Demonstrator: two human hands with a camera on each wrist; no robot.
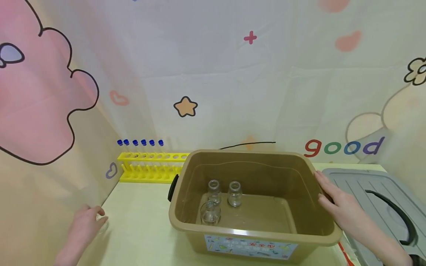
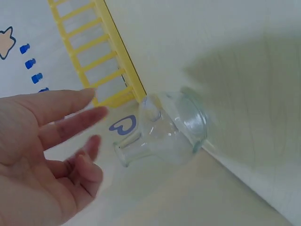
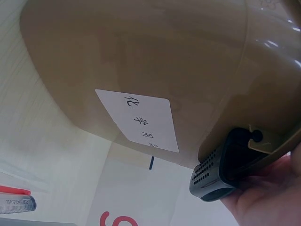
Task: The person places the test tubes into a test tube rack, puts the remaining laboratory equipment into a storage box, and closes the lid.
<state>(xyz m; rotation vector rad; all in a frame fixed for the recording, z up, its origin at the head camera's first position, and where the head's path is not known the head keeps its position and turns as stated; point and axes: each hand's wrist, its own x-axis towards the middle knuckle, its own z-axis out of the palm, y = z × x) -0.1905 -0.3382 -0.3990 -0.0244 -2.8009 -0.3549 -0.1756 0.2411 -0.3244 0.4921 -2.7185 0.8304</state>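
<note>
We see the left hand (image 1: 83, 225) loosely curved and holding nothing, its fingertips just short of a clear glass flask (image 2: 167, 134) that stands on the table (image 1: 143, 218) near its left edge. The right hand (image 1: 342, 203) rests on the bin (image 1: 253, 232) at its right end, fingers laid straight across the rim. The chief risk, as we judge it, is a careless brush against the flask's slim neck, which could tip it toward that edge. Smooth glass could also slip from a light pinch. Inside the bin, two jars (image 1: 235, 195) and another glass vessel (image 1: 210, 216) sit close together, so a shove from the right hand could knock them, or jar the yellow rack (image 1: 146, 181) near the bin's left end.
</note>
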